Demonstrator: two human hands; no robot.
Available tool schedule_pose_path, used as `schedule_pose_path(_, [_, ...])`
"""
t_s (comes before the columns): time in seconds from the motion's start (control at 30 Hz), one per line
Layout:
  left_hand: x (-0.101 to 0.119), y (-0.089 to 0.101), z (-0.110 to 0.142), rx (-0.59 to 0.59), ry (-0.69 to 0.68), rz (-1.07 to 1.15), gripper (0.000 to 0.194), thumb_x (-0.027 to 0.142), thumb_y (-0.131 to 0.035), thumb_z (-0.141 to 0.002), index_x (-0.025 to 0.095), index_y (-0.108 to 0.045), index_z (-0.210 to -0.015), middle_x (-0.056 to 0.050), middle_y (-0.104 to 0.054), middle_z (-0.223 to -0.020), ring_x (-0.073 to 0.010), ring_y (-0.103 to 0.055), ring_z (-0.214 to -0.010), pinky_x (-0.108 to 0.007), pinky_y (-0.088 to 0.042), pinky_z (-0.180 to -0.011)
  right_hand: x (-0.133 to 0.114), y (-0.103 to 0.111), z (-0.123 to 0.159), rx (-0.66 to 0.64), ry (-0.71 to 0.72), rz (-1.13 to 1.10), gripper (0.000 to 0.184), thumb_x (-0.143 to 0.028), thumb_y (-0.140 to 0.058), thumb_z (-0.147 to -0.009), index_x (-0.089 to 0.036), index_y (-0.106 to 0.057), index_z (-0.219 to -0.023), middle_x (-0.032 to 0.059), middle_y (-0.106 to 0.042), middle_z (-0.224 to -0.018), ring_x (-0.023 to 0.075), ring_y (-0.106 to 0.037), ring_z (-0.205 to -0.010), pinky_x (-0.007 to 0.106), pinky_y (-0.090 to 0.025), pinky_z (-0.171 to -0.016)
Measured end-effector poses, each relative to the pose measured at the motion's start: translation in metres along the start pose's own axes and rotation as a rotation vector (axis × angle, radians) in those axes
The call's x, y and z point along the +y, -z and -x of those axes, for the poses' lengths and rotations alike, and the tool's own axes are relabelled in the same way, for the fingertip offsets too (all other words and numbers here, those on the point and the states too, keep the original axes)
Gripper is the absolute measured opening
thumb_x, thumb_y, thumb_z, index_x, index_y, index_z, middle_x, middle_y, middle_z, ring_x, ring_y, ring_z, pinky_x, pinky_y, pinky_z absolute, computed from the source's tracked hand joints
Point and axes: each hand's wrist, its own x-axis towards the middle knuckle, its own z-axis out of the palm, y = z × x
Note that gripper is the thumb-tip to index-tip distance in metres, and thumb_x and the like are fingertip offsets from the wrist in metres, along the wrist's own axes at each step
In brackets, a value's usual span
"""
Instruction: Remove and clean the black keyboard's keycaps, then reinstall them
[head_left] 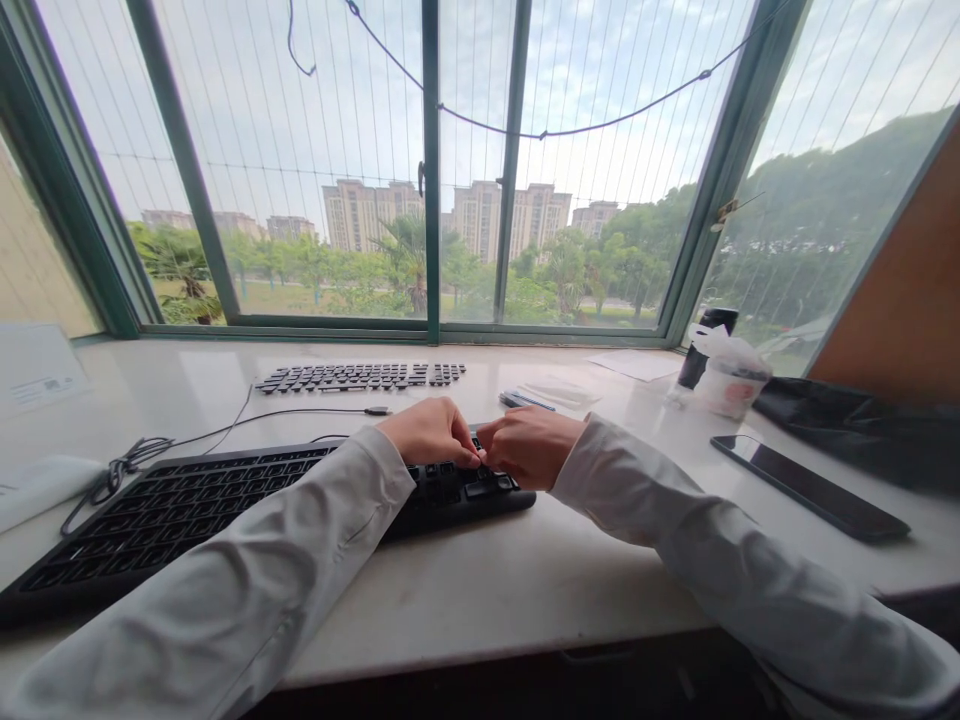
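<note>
The black keyboard [214, 497] lies aslant on the table, from the left edge of the frame to just past its centre. It is long and flat, of dark plastic; its surface is a grid of small square hollows, and its front edge is smooth and rounded.

Over its right end, in the middle of the frame, the two hands come together. The left hand [429, 428] is bent at the wrist, with fingers curled and pointing down; the right hand [527, 443] comes from the other side, its knuckles upward. Both have the fingertips closed in a pinch and meeting. A tiny pale spot shows there, but I cannot tell what it is. Both forearms reach in from the lower corners, in grey, softly wrinkled sleeves [300, 545].

Behind the keyboard, a thin dark cable [277, 412] ends in a plug, and dark keycaps [345, 377] are laid in neat rows. The pale table [480, 610] has a smooth, slightly shiny surface. At the right lies a flat, glossy phone [810, 487]; above it stands a crumpled, whitish plastic bag [731, 378]. The upper frame is filled by a green-framed window [433, 250].
</note>
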Motion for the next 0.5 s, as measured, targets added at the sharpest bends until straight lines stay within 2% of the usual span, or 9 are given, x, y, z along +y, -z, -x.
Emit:
schedule_pose_path(0.27, [0.002, -0.002, -0.001, 0.023, 0.017, -0.051, 0.030, 0.039, -0.070, -0.063, 0.015, -0.079, -0.079, -0.004, -0.072, -0.068, -0.0165, -0.061, -0.067, -0.023, -0.039, -0.057, 0.000, -0.003, -0.001, -0.014, 0.110, 0.057, 0.011, -0.015, -0.056, -0.070, -0.018, -0.067, -0.072, 0.0044, -0.069, -0.086, 0.0140, -0.056, -0.071, 0.028, -0.030, -0.063])
schedule_pose_path(0.4, [-0.008, 0.000, -0.003, -0.020, -0.024, 0.023, 0.035, 0.045, -0.070, -0.065, 0.017, -0.079, -0.083, -0.005, -0.075, -0.077, -0.0181, -0.064, -0.077, -0.023, -0.043, -0.064, 0.014, -0.007, 0.003, 0.068, 0.105, -0.067, 0.018, -0.017, -0.055, -0.078, -0.022, -0.072, -0.081, 0.0021, -0.070, -0.085, 0.0125, -0.057, -0.071, 0.027, -0.033, -0.066])
schedule_pose_path(0.5, [-0.013, 0.003, -0.004, 0.073, 0.004, 0.006, 0.034, 0.045, -0.068, -0.067, 0.017, -0.078, -0.084, -0.005, -0.075, -0.078, -0.0182, -0.064, -0.078, -0.024, -0.043, -0.068, 0.031, -0.013, 0.007, 0.183, 0.058, -0.134, 0.022, -0.020, -0.054, -0.085, -0.025, -0.074, -0.093, 0.0019, -0.071, -0.089, 0.0123, -0.060, -0.074, 0.028, -0.034, -0.072])
